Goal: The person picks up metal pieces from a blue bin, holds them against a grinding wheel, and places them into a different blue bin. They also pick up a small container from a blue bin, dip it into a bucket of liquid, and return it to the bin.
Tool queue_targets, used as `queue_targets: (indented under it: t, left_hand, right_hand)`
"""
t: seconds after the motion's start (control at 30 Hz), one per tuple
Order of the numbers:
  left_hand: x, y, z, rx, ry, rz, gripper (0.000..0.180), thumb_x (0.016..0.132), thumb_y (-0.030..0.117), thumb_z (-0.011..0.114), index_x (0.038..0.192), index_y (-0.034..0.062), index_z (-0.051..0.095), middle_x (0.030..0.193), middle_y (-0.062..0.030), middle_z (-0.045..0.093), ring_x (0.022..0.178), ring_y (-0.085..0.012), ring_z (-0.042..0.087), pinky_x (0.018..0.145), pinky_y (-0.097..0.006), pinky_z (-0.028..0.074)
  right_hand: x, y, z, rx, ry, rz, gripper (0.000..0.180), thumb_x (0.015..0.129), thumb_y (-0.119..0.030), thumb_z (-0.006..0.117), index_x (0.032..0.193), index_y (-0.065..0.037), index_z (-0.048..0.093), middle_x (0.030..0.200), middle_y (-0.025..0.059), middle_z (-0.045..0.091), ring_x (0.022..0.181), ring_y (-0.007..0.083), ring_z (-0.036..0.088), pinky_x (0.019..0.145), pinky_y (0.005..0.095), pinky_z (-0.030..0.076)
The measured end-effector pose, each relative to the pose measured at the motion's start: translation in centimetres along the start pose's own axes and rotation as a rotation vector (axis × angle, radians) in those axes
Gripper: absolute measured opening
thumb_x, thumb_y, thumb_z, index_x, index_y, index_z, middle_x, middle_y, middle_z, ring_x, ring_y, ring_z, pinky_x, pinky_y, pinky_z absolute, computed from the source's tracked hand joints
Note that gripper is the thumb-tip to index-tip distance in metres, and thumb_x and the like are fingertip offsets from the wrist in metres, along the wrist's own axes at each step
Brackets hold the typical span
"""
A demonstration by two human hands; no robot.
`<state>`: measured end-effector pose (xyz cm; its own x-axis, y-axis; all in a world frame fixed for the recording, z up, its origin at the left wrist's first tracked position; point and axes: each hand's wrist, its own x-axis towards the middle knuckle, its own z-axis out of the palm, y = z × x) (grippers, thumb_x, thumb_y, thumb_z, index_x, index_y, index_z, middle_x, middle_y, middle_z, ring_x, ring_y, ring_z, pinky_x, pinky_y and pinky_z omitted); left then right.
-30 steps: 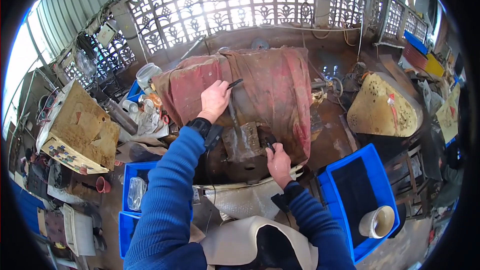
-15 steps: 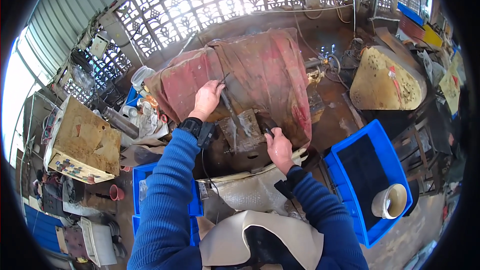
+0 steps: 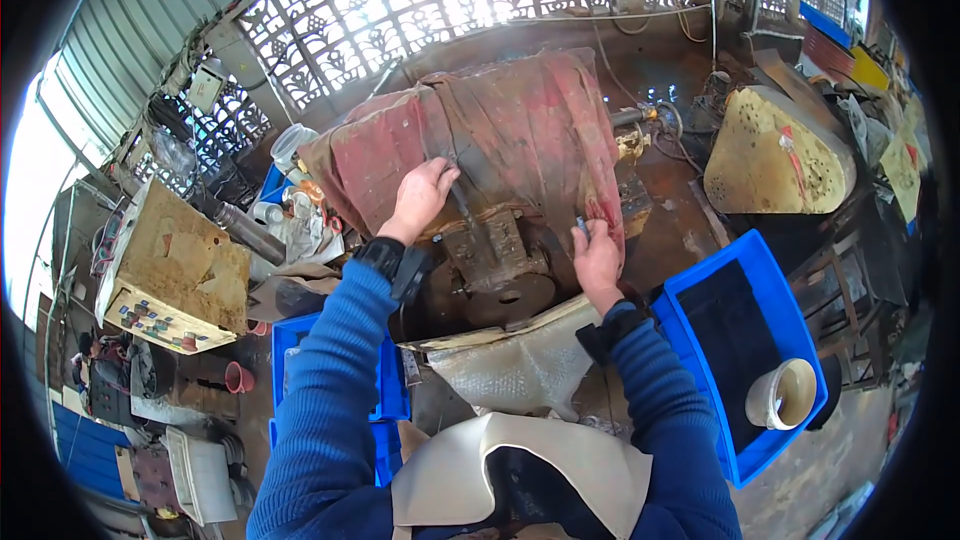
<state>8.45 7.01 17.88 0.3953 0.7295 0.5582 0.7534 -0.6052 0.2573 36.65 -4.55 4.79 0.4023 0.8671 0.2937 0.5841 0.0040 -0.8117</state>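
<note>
L hand [image 3: 423, 195] grip pinches a thin rod [image 3: 462, 202] running near-far over the machine block [image 3: 492, 258]; R hand [image 3: 597, 258], right of it, pinches a small dark piece [image 3: 583, 228].

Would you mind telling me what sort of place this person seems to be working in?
Probably a small metalworking or machine workshop. A rusty machine draped in a stained red cloth sits on a grimy bench, blue plastic crates stand beside it, and patterned block walls let in daylight.

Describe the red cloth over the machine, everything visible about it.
The red cloth is a faded, stained fabric, reddish with grey-brown patches, draped in folds over the bulky machine and hanging down its front. The left hand rests on its lower middle; the right hand is at its lower right edge, pinching something small and dark.
</note>
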Motion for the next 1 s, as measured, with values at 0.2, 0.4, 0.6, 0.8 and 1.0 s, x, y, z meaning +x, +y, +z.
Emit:
queue_targets:
  t: [0.2,0.4,0.6,0.8,1.0]
  left_hand:
    - [-5.8,7.0,-3.2,-0.205,-0.118,0.090,0.024,0.078,0.021,0.075,0.091,0.0062,0.062,0.083,-0.0141,0.062,0.079,-0.0348,0.062,0.068,-0.040,0.051]
    - [-15.4,12.8,-1.6,-0.334,-0.286,0.129,0.022,0.072,0.019,0.077,0.090,0.0124,0.066,0.076,-0.0065,0.059,0.067,-0.0256,0.061,0.056,-0.035,0.050]
    - [-22.5,15.0,0.9,-0.312,-0.438,0.146,0.028,0.073,0.023,0.075,0.098,0.0172,0.066,0.077,-0.0053,0.058,0.067,-0.0257,0.061,0.056,-0.036,0.050]
    - [-23.1,15.9,0.4,-0.345,-0.581,0.089,0.029,0.078,0.028,0.074,0.103,0.0174,0.065,0.085,-0.0050,0.064,0.075,-0.0271,0.064,0.062,-0.035,0.053]
    - [-23.1,12.6,-1.6,-0.782,-0.312,-0.356,0.036,0.089,0.016,0.064,0.123,0.0070,0.057,0.105,-0.0049,0.066,0.086,-0.0130,0.061,0.081,-0.028,0.049]
  right_hand:
    - [1.0,3.3,0.0,0.116,0.141,-0.049,0.027,0.090,-0.025,0.064,0.101,-0.003,0.053,0.087,0.0216,0.065,0.082,0.0407,0.063,0.072,0.0474,0.048]
    - [0.9,3.8,0.1,0.296,0.155,-0.018,0.027,0.088,-0.021,0.067,0.100,0.000,0.055,0.091,0.0199,0.065,0.083,0.0364,0.063,0.076,0.0419,0.049]
    - [0.3,3.8,0.5,0.250,0.130,-0.023,0.028,0.088,-0.021,0.068,0.101,0.001,0.054,0.090,0.0204,0.064,0.084,0.0366,0.063,0.076,0.0422,0.049]
    - [-0.6,5.0,0.9,0.168,0.102,-0.040,0.027,0.088,-0.021,0.068,0.099,0.000,0.055,0.088,0.0197,0.063,0.083,0.0363,0.062,0.076,0.0418,0.049]
    - [-0.9,7.7,1.8,0.114,-0.029,-0.098,0.021,0.090,-0.019,0.065,0.096,-0.001,0.055,0.072,0.0066,0.062,0.064,0.0150,0.059,0.061,0.0318,0.048]
